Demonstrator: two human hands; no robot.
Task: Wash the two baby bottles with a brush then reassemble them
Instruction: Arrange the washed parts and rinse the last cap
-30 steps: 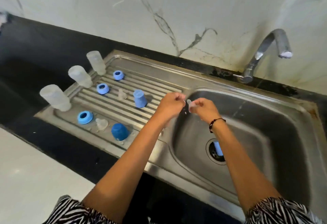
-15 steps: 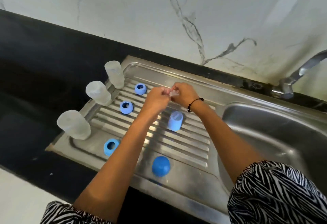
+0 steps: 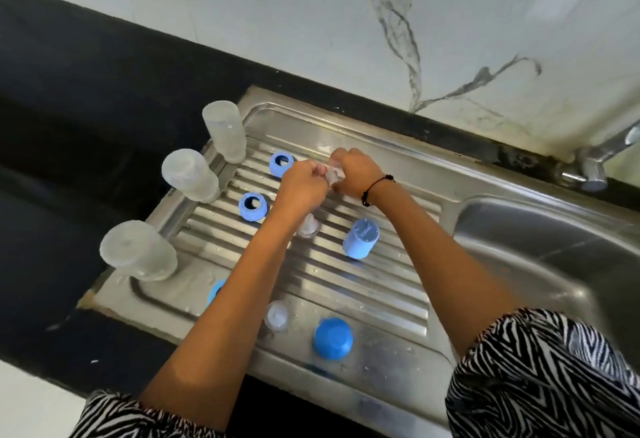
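Pinching a clear teat (image 3: 331,174) between my left hand (image 3: 303,185) and right hand (image 3: 355,171), I hold it above the ribbed draining board (image 3: 381,278), a blue collar ring (image 3: 281,163) just left.

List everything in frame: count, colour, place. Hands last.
Bottles: 3, clear frosted, upside down along the drainboard's left edge.
Rings: 3, blue; two on the ridges by the bottles, one at the front left, mostly hidden by the left forearm.
Caps: 2, blue; one on the ridges mid-board, one rounded at the front edge.
Teats: 3, clear; one at the front, one on the ridges under the left wrist, one held.
Drainboard: 1, steel, ridged, left of the basin.
Basin: 1, steel, right.
Tap: 1, chrome, far right.
Wall: white marble, behind.
Counter: black, left.
Hands: left and right, both pinching the held teat above the back ridges.
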